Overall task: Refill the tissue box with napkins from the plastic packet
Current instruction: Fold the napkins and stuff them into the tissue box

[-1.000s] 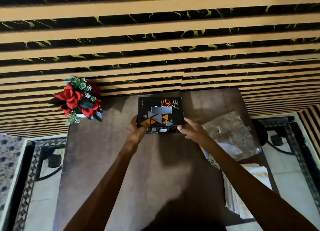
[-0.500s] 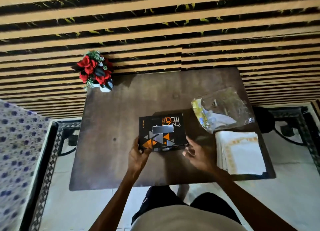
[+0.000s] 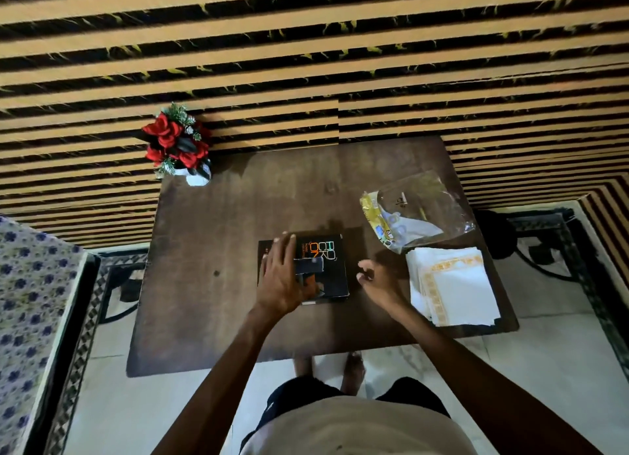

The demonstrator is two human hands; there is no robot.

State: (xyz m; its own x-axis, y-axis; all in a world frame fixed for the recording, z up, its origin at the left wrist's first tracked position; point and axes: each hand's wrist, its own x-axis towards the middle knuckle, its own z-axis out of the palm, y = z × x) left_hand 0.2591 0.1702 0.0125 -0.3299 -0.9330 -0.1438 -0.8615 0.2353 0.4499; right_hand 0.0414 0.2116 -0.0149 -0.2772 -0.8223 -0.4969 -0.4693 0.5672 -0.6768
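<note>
Black cardboard tissue box (image 3: 323, 264) is sitting mid-table, and the left hand (image 3: 280, 281) is lying flat on its lid, fingers spread, steadying it. Just beside it the right hand (image 3: 377, 279) is hovering, fingers loosely curled, gripping nothing. Napkins (image 3: 454, 286) are lying stacked near the plastic packet (image 3: 415, 211). Filling looks about to start; next, that right hand needs to be reaching for the stack.
</note>
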